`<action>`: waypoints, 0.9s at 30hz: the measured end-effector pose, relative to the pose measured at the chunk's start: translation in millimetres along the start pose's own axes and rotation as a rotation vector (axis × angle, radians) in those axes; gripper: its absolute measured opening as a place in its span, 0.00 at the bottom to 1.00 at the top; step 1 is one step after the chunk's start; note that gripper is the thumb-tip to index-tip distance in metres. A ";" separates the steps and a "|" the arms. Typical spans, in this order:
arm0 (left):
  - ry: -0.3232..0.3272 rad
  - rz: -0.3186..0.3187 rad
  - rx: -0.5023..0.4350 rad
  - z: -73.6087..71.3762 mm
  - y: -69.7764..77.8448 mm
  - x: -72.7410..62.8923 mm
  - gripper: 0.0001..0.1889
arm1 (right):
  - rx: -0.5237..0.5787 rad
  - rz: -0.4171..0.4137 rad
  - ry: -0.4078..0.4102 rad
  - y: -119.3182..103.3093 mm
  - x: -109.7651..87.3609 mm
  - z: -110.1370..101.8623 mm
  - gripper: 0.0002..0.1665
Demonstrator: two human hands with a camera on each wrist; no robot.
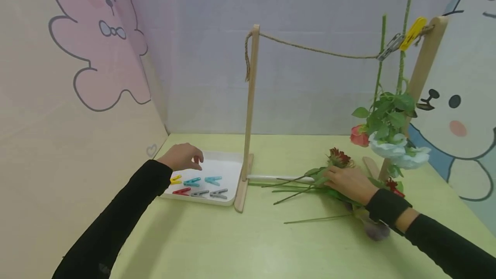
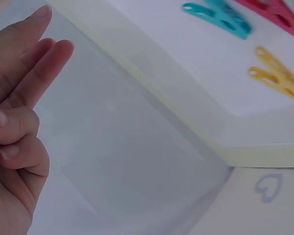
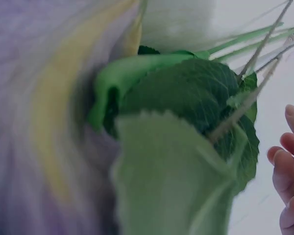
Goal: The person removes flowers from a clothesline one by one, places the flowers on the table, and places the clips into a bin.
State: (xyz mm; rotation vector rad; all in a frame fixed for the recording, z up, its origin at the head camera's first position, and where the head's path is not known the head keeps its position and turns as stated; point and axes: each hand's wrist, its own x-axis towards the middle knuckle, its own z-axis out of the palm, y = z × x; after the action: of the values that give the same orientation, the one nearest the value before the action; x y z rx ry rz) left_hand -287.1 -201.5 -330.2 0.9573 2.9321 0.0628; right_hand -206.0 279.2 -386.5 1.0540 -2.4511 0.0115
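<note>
My left hand [image 1: 182, 157] hovers over a white tray [image 1: 232, 167], its fingers loosely bent and holding nothing. Inside the tray lie several clothespins: yellow [image 1: 175, 179], teal [image 1: 213, 180], red [image 1: 181, 191] and grey [image 1: 218, 193]. On the right, my right hand [image 1: 346, 182] is over a pile of artificial flowers, fingers by the leaves and stems. The right wrist view shows those fingertips [image 3: 284, 169] apart from a green leaf [image 3: 171, 171], with purple petals [image 3: 19, 122] filling the near side. A dark red flower [image 1: 338, 157] lies beyond the hand.
A twine line [image 1: 317, 49] runs between two wooden posts [image 1: 251, 102]. At its right end, a grey clothespin [image 1: 390, 47] and a yellow one [image 1: 413, 33] hold flowers upside down: a pink rose [image 1: 359, 136] and pale blue blooms [image 1: 391, 147]. A white bar [image 1: 279, 177] extends from the left post's base.
</note>
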 end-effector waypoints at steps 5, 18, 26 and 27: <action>0.019 0.124 0.079 -35.1 38.5 25.9 0.11 | -0.080 0.015 0.024 6.3 -0.9 -13.1 0.11; 0.105 0.427 -0.029 -134.9 183.2 112.5 0.13 | -0.202 0.096 0.442 31.1 17.4 -99.6 0.36; 0.382 0.277 -0.517 -163.3 234.0 231.0 0.19 | -0.055 0.486 0.583 45.6 46.2 -154.1 0.14; 0.406 0.255 -0.590 -157.7 233.5 269.8 0.21 | -0.029 0.524 0.559 45.6 51.3 -156.4 0.14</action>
State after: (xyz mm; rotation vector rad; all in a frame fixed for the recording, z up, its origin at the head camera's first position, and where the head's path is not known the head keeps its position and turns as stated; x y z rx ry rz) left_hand -377.7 142.9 -170.8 1.3008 2.7847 1.1799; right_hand -202.9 305.6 -217.8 0.3033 -2.1184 0.3828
